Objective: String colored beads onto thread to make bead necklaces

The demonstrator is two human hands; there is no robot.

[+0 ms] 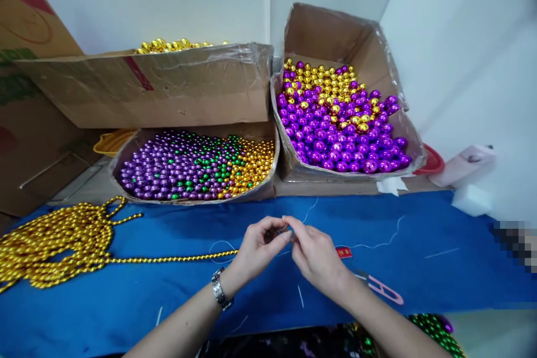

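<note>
Right, both hands meet over the middle of the desk (pixel 419 268), which is covered in blue cloth. Left hand (pixel 257 249), watch (pixel 221 289) on the wrist, has fingertips pinched together on something small and dark, too small to identify. Right hand (pixel 315 254) is fingertip to fingertip with it, thumb and forefinger closed on a thin white thread (pixel 380 245). The thread trails off to the right across the cloth; another loop of it lies just left of the left hand.

A gold bead string (pixel 176 259) runs from the left hand leftward along the cloth into a big gold bead pile (pixel 54 243) at the left edge.

Behind the hands:
- low box (pixel 260 193), touching the back edge of the cloth, holds loose purple, green and gold beads.
- tall box (pixel 168 89) sits above it, tilted, gold beads just visible over its rim.
- right box (pixel 293 165), beside those two, holds bigger purple beads in front, gold ones at the back.

Pink-handled scissors (pixel 384 289) lie on the cloth just right of the right forearm. A small red tag (pixel 344 252) sits near the right hand. Green beads (pixel 436 331) show at the bottom right edge. A white block (pixel 472 199) and red lid (pixel 432 161) are far right, by the wall.
</note>
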